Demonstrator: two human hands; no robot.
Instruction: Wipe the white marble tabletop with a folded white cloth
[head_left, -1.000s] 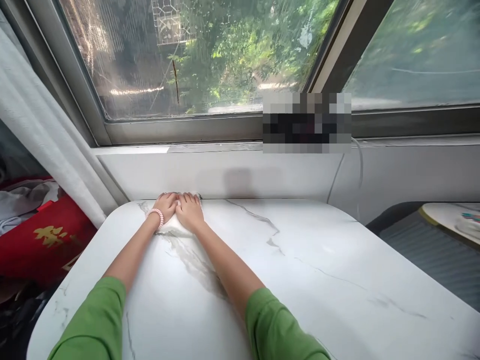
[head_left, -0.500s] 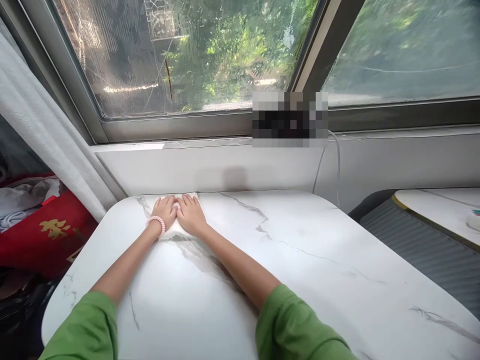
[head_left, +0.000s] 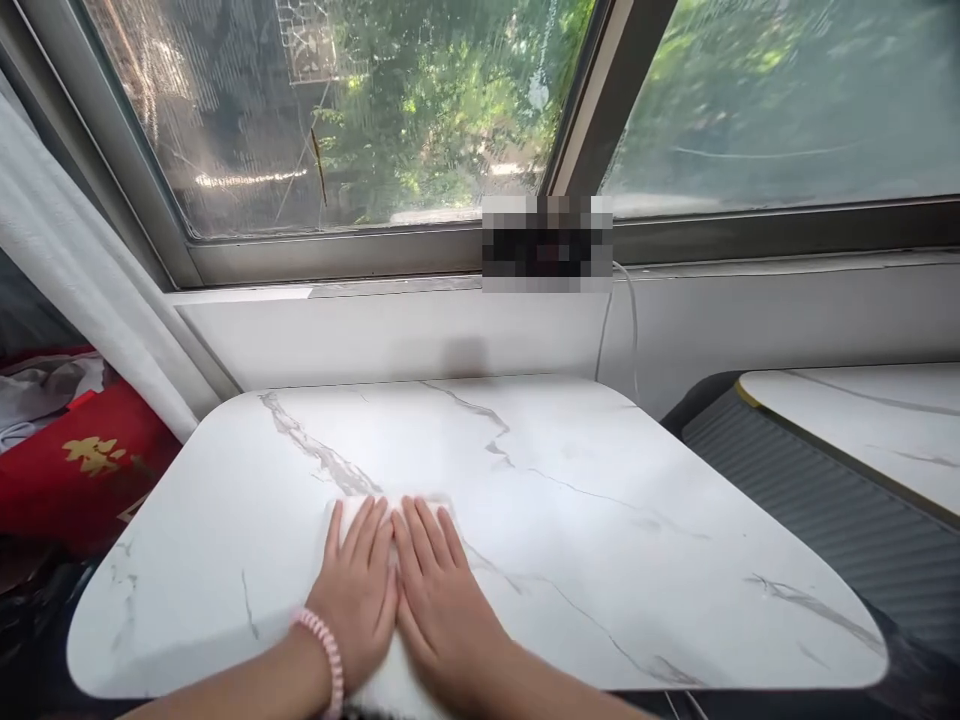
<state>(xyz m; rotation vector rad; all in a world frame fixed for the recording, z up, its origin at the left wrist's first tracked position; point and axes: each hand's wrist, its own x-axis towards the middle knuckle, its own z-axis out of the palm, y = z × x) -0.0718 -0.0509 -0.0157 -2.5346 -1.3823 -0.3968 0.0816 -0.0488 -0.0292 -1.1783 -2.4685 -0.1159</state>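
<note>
My left hand (head_left: 354, 585), with a pink coiled band (head_left: 324, 645) at its wrist, lies flat on a white cloth (head_left: 397, 680) near the front edge of the table. Beside it, my right hand (head_left: 448, 605) presses on the same cloth, palm down and fingers stretched out. The thumbs touch or nearly touch. Most of the cloth is hidden under both hands; parts show beyond the fingertips and between the wrists. Beneath is a white table (head_left: 600, 580) with grey marble veins.
Behind the table stand a white wall (head_left: 360, 340) and a window (head_left: 337, 255), with a blurred-out item (head_left: 547, 245) on the sill and a cable (head_left: 634, 320). A curtain (head_left: 90, 260) and red bag (head_left: 82, 470) are left. A grey ribbed seat (head_left: 810, 500) and another marbled table (head_left: 885, 410) are right.
Both hands have slid from the table's far edge toward me, bringing the cloth along to the near edge. The view has shifted slightly to the right.
</note>
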